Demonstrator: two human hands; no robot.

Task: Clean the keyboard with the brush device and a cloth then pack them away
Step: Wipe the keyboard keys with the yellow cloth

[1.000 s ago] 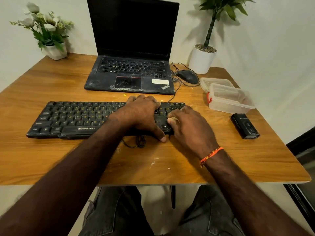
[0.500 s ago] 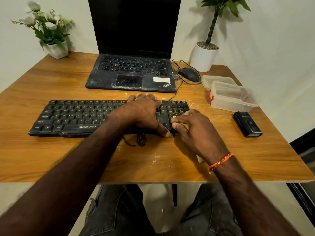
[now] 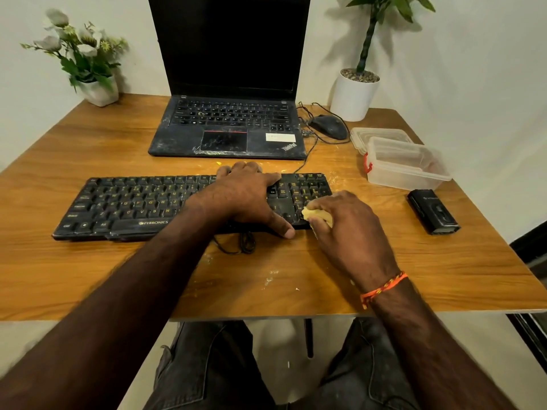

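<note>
Keyboard (image 3: 189, 202) lies lengthwise across mid-frame; the right hand (image 3: 352, 232) pinches a yellow cloth (image 3: 315, 216) on its right end (number keys just above), while the left hand (image 3: 245, 196), fingers spread, presses it flat.

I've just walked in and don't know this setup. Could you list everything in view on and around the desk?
Keyboard: one, black, middle of table.
Cloth: one, yellow, at keyboard's right end.
Laptop: one, black, open, behind keyboard.
Mouse: one, dark, right of laptop.
Container: one, clear, lid behind it.
Brush device: one, black, table's right side.
Flower pot: one, white, back left.
Plant pot: one, white, back right.
Left hand: presses on keyboard.
Right hand: grips cloth.
</note>
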